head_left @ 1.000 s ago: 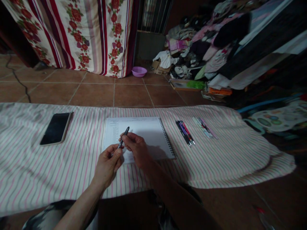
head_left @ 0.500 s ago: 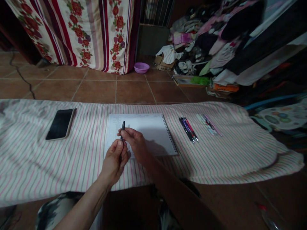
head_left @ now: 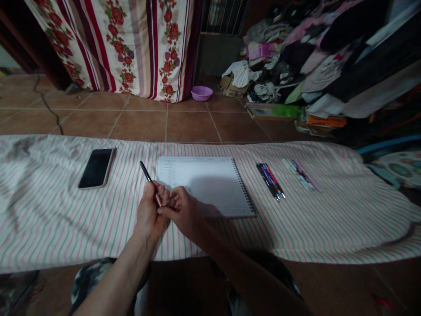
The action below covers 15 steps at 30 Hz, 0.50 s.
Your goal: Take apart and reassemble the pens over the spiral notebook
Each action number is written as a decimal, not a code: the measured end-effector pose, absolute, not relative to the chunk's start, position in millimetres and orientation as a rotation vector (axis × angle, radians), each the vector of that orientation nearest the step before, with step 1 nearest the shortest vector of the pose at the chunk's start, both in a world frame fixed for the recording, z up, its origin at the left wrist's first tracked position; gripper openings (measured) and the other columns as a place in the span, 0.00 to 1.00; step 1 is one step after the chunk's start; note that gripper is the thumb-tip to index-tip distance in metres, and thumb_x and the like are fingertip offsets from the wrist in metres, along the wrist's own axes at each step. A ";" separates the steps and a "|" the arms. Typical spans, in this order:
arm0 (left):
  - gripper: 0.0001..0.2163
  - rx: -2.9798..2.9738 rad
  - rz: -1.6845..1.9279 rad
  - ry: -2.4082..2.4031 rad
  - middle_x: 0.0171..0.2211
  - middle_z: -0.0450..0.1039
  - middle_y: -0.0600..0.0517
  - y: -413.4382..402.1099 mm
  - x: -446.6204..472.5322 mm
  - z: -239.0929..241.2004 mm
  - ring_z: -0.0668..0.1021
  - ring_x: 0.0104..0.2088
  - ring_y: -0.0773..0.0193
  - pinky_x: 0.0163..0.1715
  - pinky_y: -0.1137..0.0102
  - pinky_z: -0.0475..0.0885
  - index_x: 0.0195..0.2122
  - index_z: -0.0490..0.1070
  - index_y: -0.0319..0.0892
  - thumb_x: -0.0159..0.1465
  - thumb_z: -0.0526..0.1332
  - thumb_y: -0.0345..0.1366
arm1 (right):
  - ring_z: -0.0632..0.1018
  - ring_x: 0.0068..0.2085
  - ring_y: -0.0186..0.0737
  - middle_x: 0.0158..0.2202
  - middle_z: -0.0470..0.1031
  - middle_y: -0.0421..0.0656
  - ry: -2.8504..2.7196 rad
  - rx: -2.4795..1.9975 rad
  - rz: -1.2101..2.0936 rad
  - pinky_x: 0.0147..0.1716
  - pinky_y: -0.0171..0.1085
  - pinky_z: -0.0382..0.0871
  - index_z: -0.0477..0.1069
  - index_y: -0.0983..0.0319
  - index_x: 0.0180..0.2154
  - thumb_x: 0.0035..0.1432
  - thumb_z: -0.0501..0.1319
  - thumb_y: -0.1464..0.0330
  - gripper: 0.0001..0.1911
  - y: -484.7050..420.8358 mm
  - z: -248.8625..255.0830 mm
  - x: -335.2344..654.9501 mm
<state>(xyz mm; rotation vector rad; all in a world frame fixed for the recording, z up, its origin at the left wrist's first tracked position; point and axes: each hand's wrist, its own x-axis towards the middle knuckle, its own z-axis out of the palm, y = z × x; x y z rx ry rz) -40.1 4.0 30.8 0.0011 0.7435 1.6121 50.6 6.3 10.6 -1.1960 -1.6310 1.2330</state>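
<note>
Black pen (head_left: 145, 171), pale striped cloth (head_left: 312, 224)

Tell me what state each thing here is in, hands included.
Left hand: closed around the pen.
Right hand: fingers curled, by the pen's lower end; grip unclear.
Pen: held, tilted.
Notebook: lying flat, page up.
Phone: lying flat, screen dark.
Two groups of pens: lying on the cloth.
Cloth: spread, wrinkled.
Purple basin: upright on the floor.
Floral curtain: hanging down.
</note>
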 end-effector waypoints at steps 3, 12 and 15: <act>0.12 -0.024 1.618 0.737 0.19 0.64 0.56 3.2 -40.3 30.1 0.70 0.20 0.70 0.23 0.75 0.70 0.25 0.65 0.40 0.65 0.51 0.37 | 0.74 0.27 0.36 0.27 0.72 0.36 -1.632 -1.230 1.252 0.27 0.34 0.65 0.62 0.58 0.34 0.39 0.68 0.68 0.20 8.7 7.8 48.0; 0.07 -0.036 1.617 0.877 0.26 0.73 0.53 3.2 -41.2 26.6 0.77 0.32 0.67 0.33 0.73 0.72 0.27 0.68 0.40 0.61 0.58 0.37 | 0.72 0.29 0.36 0.26 0.73 0.39 -1.944 -1.136 1.079 0.29 0.35 0.61 0.67 0.60 0.24 0.46 0.62 0.74 0.05 7.0 23.6 52.4; 0.07 0.040 1.635 0.896 0.26 0.74 0.52 2.1 -37.4 26.9 0.77 0.36 0.66 0.37 0.73 0.71 0.27 0.67 0.41 0.60 0.59 0.38 | 0.70 0.28 0.37 0.24 0.71 0.41 -2.024 -1.223 0.918 0.28 0.35 0.58 0.66 0.61 0.22 0.49 0.58 0.74 0.06 4.4 22.9 49.2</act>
